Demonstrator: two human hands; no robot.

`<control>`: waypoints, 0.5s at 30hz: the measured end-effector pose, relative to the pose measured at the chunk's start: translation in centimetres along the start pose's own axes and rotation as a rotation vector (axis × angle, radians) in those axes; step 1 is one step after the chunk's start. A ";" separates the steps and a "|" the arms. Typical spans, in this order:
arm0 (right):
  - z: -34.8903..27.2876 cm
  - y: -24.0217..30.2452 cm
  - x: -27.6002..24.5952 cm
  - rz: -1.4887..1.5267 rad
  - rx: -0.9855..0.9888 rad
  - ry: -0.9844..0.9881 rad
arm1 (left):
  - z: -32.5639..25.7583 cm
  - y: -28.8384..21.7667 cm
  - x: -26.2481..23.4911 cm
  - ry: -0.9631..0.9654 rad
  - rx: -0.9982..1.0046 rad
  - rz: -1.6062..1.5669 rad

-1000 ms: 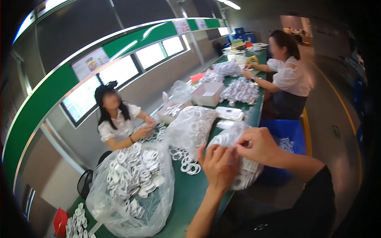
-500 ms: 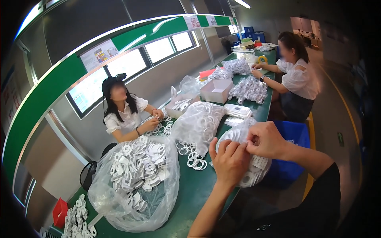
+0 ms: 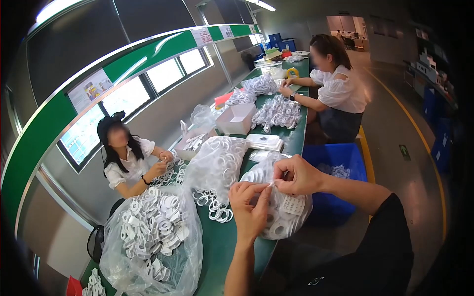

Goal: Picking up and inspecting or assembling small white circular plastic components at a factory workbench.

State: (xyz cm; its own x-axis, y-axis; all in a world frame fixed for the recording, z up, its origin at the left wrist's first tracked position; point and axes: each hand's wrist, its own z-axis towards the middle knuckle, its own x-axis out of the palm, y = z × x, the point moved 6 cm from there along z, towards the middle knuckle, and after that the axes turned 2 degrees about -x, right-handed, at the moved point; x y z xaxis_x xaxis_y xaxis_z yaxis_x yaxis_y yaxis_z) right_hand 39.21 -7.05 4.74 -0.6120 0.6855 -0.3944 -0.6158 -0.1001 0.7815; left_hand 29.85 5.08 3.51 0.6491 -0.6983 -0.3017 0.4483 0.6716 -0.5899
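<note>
Left hand [image 3: 251,207] and right hand [image 3: 298,175] are pinching a small whitish piece [image 3: 271,184] above a filled clear bag [image 3: 281,228], which is lying on the green table's [image 3: 216,246] right edge.

A long green-topped bench [image 3: 217,249] carried a large open plastic bag [image 3: 185,269] of flat white pieces [image 3: 153,217], with a bag of white rings [image 3: 217,158] and loose rings [image 3: 217,209] just beyond. A labelled clear bag [image 3: 294,219] sat at the right edge. Farther along lay two pale boxes [image 3: 231,127], flat packets [image 3: 265,142], white heaps [image 3: 278,112] and a yellow roll [image 3: 293,72].
</note>
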 end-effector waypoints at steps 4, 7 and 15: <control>-0.1 0.1 0.0 0.076 0.035 0.011 | -0.1 -0.3 0.0 -0.020 -0.013 0.029; -0.5 1.7 -0.2 -0.146 -0.098 0.008 | 0.0 -2.8 -0.1 0.017 0.035 0.214; -0.8 4.5 -0.2 -0.301 -0.248 0.024 | -0.3 -2.4 0.1 -0.001 0.107 0.316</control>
State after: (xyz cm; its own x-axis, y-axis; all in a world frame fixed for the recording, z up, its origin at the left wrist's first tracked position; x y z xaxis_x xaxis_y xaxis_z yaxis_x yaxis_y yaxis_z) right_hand 36.18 -8.18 7.97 -0.3951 0.6943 -0.6015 -0.8691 -0.0704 0.4896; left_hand 28.64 3.36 4.69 0.7668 -0.4508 -0.4570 0.2862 0.8773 -0.3853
